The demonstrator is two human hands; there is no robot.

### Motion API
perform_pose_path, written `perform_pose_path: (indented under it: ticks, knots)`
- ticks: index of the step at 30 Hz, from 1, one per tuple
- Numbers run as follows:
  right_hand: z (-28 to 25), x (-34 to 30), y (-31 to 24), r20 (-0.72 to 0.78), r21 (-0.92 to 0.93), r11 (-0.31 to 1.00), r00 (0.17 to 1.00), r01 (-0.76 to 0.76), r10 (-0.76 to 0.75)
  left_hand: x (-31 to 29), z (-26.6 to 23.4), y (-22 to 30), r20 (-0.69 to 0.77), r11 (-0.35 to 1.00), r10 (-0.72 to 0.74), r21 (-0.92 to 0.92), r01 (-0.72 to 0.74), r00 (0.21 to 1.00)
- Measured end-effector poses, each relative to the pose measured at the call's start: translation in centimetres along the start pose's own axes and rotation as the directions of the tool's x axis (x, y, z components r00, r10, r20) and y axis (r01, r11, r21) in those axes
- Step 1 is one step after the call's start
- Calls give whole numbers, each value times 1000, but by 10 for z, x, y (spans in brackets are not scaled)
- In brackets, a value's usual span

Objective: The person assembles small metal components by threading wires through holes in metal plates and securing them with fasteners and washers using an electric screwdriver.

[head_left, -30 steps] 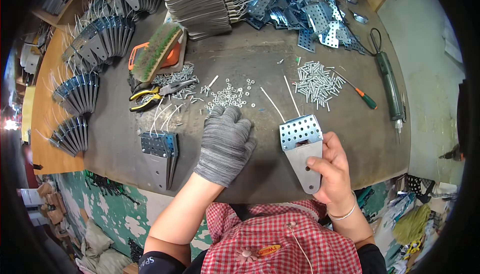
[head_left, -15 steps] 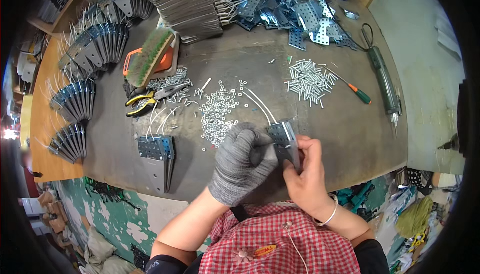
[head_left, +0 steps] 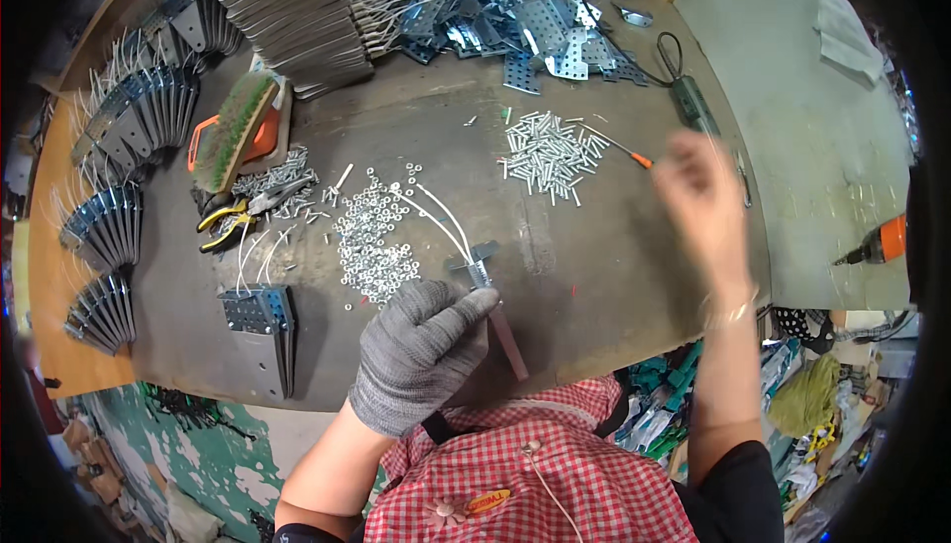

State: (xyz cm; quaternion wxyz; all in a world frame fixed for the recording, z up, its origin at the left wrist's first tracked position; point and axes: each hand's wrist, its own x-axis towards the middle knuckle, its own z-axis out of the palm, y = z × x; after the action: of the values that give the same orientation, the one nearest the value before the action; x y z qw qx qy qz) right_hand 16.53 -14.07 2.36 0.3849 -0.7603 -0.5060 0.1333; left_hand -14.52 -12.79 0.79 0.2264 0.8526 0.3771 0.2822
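My left hand [head_left: 421, 357], in a grey knit glove, pinches a flat metal plate assembly [head_left: 508, 343] near the table's front edge. The piece is turned nearly edge-on, with a perforated bracket at its top and two white wires [head_left: 448, 218] running up from it. My bare right hand [head_left: 701, 201] is raised at the right, blurred, and its fingers cannot be made out clearly. It is close to a dark green electric screwdriver [head_left: 690, 102], whose lower part it partly covers, and to a small screwdriver with an orange handle [head_left: 642, 161].
Loose nuts [head_left: 381, 246] and a heap of screws [head_left: 550, 152] lie mid-table. Similar wired plates [head_left: 263, 330] stand at left, near pliers [head_left: 226, 224] and a brush [head_left: 236, 132]. Blue perforated brackets [head_left: 545, 28] and stacked grey plates [head_left: 287, 18] fill the back.
My right hand has left the plate assembly and moved up and right toward the electric screwdriver. The assembly, still in my left hand, has turned edge-on. The whole view has shifted.
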Motion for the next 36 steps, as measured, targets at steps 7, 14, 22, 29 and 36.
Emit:
perform_pose_path:
  ticks: [7, 14, 22, 29, 36]
  knots:
    - [-56, 60, 128, 16, -397, 918, 999, -25, 35, 9, 12, 2, -89, 990, 12, -138, -24, 996]
    - [11, -8, -7, 386, 922, -132, 886, -363, 259, 1, 4, -6, -22, 986, 34, -161, -37, 999]
    - [53, -29, 11, 424, 807, -499, 898, -317, 116, 7, 7, -1, -67, 979, 7, -203, -21, 998]
    - [58, -34, 12, 415, 798, -517, 904, -309, 100, 2, 8, -2, -48, 972, -56, -229, 43, 997]
    - [59, -35, 10, 399, 814, -499, 911, -297, 109, 3, 12, -4, -54, 969, -40, -247, 26, 998]
